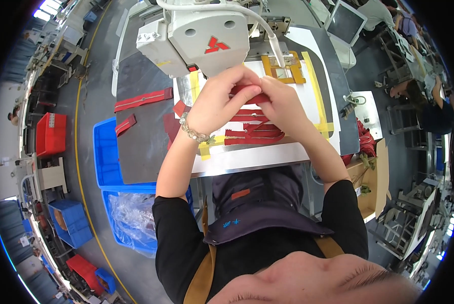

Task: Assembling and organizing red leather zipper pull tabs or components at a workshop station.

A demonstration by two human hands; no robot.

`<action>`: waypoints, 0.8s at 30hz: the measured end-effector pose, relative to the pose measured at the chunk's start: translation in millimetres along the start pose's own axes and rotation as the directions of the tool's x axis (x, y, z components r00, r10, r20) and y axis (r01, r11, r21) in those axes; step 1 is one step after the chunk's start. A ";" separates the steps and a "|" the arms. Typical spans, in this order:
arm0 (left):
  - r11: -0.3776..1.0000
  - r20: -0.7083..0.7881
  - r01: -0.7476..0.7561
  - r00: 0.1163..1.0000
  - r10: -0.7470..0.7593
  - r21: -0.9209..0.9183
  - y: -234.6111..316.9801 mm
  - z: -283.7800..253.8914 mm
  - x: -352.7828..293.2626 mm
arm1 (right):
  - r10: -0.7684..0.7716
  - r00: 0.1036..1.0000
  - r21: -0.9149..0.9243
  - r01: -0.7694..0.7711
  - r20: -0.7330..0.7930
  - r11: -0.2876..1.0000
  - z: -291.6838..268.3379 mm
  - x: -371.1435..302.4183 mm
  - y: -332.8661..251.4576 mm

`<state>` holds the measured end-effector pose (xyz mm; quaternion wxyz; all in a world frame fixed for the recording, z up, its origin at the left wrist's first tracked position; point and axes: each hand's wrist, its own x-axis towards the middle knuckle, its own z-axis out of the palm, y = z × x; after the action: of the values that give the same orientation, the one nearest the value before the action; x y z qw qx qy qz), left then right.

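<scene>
My left hand (219, 99), with a beaded bracelet at the wrist, and my right hand (286, 105) meet in front of the sewing machine head. Both are closed on a small red fabric piece (257, 97), pinched between thumbs and fingers; my fingers hide much of it. Just below them, several red zipper strips (254, 134) lie on a white board (237, 157) edged with yellow tape. Beside my left wrist are scraps of red fabric (170, 126). Farther left, a longer red zipper strip (143, 100) and a short one (126, 124) rest on the dark tabletop (141, 152).
The sewing machine head (209, 38) overhangs the board, near a yellow clamp frame (300, 68). A monitor (346, 23) stands at the back right. Blue bins (103, 152) stand at the table's left, one holding clear plastic. A cardboard box (381, 187) is on the right.
</scene>
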<state>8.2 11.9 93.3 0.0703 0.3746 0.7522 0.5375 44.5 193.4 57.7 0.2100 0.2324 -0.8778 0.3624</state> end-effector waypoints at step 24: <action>0.703 -0.240 -0.019 0.933 0.268 0.711 -83.5 41.2 -8.4 | 0.732 0.645 0.721 -0.613 0.220 0.323 -40.6 -25.4 141.6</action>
<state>-5.7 25.9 1.9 -0.2440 0.3374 0.8677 0.2714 -6.3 318.9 -5.8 -0.0112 -0.1169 -0.6448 0.7553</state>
